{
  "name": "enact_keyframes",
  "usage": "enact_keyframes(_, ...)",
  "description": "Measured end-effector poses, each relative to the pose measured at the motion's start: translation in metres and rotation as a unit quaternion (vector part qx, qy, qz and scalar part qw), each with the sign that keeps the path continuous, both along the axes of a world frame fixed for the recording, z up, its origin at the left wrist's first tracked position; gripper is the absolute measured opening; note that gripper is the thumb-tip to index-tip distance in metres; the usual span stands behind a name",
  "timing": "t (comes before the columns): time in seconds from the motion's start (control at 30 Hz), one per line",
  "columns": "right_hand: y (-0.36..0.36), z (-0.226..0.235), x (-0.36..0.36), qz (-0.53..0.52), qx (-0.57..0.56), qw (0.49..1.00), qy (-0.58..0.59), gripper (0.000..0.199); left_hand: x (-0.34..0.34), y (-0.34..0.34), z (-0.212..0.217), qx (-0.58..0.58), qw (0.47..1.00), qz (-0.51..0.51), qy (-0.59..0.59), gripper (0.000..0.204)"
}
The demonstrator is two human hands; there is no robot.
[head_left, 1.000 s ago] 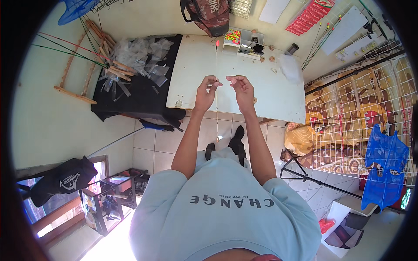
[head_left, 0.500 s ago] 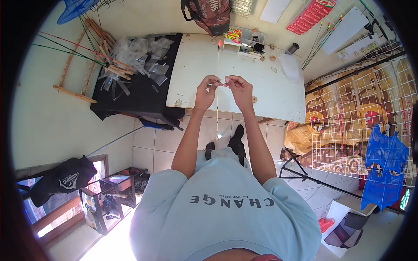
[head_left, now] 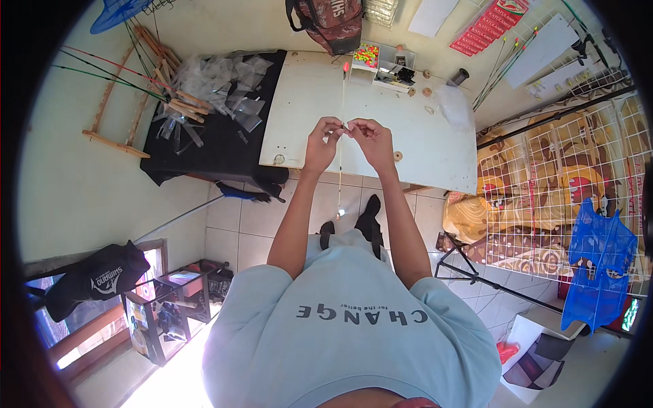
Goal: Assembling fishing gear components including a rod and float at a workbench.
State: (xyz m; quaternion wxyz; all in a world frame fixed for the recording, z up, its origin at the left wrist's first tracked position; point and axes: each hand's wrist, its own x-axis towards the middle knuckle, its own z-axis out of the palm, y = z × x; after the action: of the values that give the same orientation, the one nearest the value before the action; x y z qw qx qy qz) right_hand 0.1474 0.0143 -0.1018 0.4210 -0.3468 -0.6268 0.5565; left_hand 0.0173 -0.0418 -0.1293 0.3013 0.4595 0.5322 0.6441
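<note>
A long, thin fishing float (head_left: pixel 341 170) with a red tip stands upright between my hands. Its tip reaches over the white table, and its lower end hangs in front of the table edge above the floor. My left hand (head_left: pixel 322 144) pinches the stem about midway between thumb and fingers. Close beside it, my right hand (head_left: pixel 373 143) is closed in a pinch, its fingertips meeting the left ones at the stem. What the right fingertips hold is too small and hidden to make out.
On the white table (head_left: pixel 299 102) stands a divided tray (head_left: pixel 385 76) with bright beads (head_left: pixel 367 54). A dark cylinder (head_left: pixel 459 76) and plastic bag (head_left: pixel 454 105) lie right. Clear plastic packets (head_left: pixel 231 85) cover a black cloth (head_left: pixel 204 153) at left. A wire grid (head_left: pixel 537 204) stands right.
My right fingertips have moved left and now touch the left ones at the stem. The left hand still pinches the float in about the same place.
</note>
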Motion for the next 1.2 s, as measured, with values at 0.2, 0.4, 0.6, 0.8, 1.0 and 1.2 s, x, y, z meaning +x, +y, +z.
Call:
enact_keyframes(0.2, 0.002, 0.001, 0.001, 0.022, 0.021, 0.999, -0.021, 0.014, 0.000, 0.001, -0.002, 0.004, 1.000, -0.003, -0.011, 0.016)
enact_keyframes(0.4, 0.005, -0.004, 0.001, 0.033, 0.008, 0.999, 0.000, 0.013, 0.000, 0.000, 0.000, 0.004, 1.000, 0.001, -0.013, 0.016)
enact_keyframes(0.6, 0.005, -0.001, 0.001, 0.036, 0.002, 0.999, -0.003, 0.013, 0.000, -0.001, 0.002, 0.022, 1.000, -0.007, -0.012, 0.015)
enact_keyframes(0.8, 0.005, 0.002, 0.002, 0.042, -0.004, 0.999, 0.003, 0.013, 0.003, -0.001, 0.008, 0.005, 1.000, 0.013, 0.004, 0.017)
enact_keyframes(1.0, 0.006, 0.002, 0.001, 0.048, 0.016, 0.999, -0.004, 0.011, 0.002, -0.001, 0.006, 0.022, 0.999, 0.016, 0.029, 0.020)
enact_keyframes(1.2, 0.005, 0.005, 0.002, 0.056, 0.022, 0.998, -0.034, 0.011, 0.002, -0.002, 0.006, 0.042, 0.996, 0.031, 0.075, 0.015)
